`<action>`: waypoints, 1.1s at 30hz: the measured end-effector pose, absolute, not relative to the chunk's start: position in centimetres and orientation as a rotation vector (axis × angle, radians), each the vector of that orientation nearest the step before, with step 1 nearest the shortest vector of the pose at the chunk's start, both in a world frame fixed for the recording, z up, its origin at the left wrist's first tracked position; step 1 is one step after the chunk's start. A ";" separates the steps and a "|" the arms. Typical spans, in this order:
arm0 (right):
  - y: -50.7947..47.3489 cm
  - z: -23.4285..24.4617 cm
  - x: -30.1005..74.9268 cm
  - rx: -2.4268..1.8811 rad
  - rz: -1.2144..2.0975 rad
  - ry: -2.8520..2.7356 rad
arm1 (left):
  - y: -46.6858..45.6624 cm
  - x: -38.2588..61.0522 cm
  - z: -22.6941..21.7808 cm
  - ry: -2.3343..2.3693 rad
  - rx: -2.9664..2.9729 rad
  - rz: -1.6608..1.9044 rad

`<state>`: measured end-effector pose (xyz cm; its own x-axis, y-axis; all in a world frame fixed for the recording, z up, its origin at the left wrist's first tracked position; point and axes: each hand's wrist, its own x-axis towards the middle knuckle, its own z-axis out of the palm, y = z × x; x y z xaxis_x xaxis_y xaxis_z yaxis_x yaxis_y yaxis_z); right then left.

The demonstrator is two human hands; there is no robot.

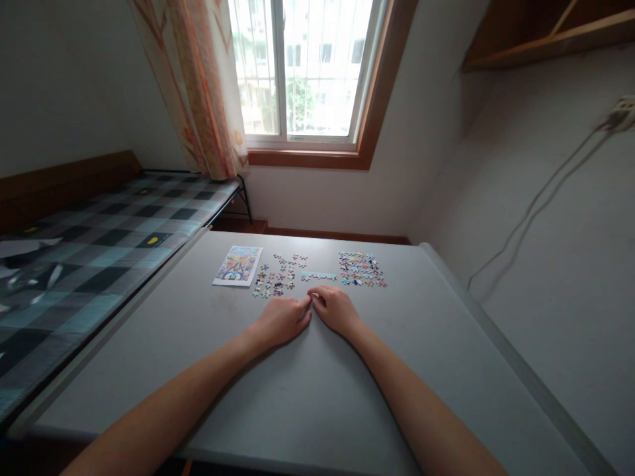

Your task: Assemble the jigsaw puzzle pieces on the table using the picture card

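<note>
My left hand (pixel 286 320) and my right hand (pixel 335 307) meet over the middle of the table, fingertips together. Both are closed with the fingers curled in, and whatever they may pinch is too small or hidden to make out. Just beyond them lies a short joined strip of jigsaw puzzle (pixel 318 276), mostly pale blue-green. Loose puzzle pieces (pixel 276 285) are spread to its left, and rows of more puzzle pieces (pixel 362 268) sit to its right. A colourful picture sheet (pixel 239 266) with a white border lies flat at the far left of the pieces.
The grey-white table (pixel 278 396) has a raised right edge. On the left stands a bed (pixel 114 225) with a checked cover. A window (pixel 302 73) with a patterned curtain (pixel 198 86) is ahead. A cable (pixel 533 205) hangs on the right wall below a wooden shelf (pixel 546 53).
</note>
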<state>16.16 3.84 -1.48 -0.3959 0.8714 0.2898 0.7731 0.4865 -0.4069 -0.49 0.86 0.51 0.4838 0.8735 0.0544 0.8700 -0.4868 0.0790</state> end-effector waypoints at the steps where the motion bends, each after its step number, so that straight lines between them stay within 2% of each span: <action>1: 3.8 -1.5 16.2 -1.359 0.286 -2.273 | 0.9 -0.5 0.4 1.564 2.679 0.139; 17: 4.8 -1.1 14.6 -1.598 0.068 -2.362 | 0.9 -0.4 0.3 1.568 2.682 0.179; 33: 4.7 -1.2 14.8 -1.625 0.140 -2.303 | 0.8 -0.4 0.4 1.576 2.699 0.160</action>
